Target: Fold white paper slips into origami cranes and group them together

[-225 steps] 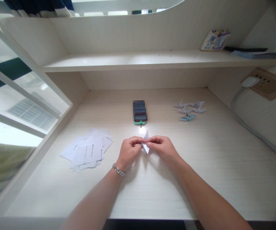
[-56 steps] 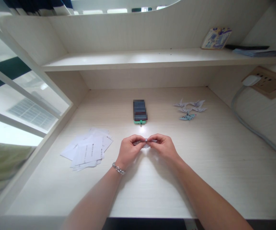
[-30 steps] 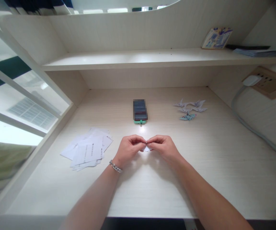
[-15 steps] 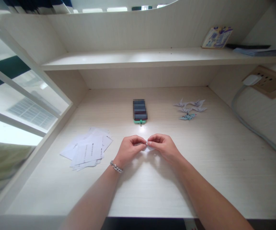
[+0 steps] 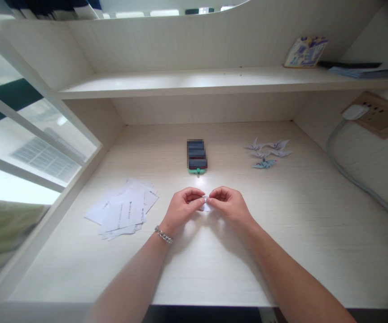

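A small folded piece of white paper (image 5: 206, 207) is pinched between my two hands, just above the middle of the desk. My left hand (image 5: 184, 206), with a silver chain bracelet on its wrist, grips the paper's left side between thumb and fingers. On the other side my right hand (image 5: 230, 204) holds it the same way, the two thumb tips almost meeting. Fingers hide much of the paper, so its folds are hard to make out. Several white folded paper cranes (image 5: 273, 148) stand at the back right, with a light blue patterned one (image 5: 264, 163) in front of them.
Loose printed paper sheets (image 5: 123, 211) lie in a pile to the left. A phone (image 5: 196, 154) with a blurred screen and green lower edge lies beyond my hands. A shelf (image 5: 180, 83) spans the back. At right, a cable (image 5: 349, 172) runs from a wall socket (image 5: 382, 115).
Both hands have shifted very slightly, and the paper between the fingertips sits at a slightly different angle. Everything else on the desk stays in place.
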